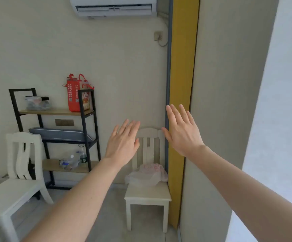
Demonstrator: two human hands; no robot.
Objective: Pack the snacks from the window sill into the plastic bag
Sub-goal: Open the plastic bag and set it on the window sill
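Note:
A crumpled translucent plastic bag (148,175) with pink print lies on the seat of a small white chair (148,193) against the wall. Both my arms are stretched out in front of me, above the chair. My left hand (123,141) is held flat with straight fingers and holds nothing. My right hand (182,131) is also flat and empty, raised a little higher, in front of the yellow curtain. The window sill and the snacks are not in view.
A black metal shelf (87,130) stands at the left with a red bag (77,93), a grey cushion and plastic bottles. A second white chair (22,168) is at the lower left. A yellow curtain (182,81) hangs to the right, an air conditioner above.

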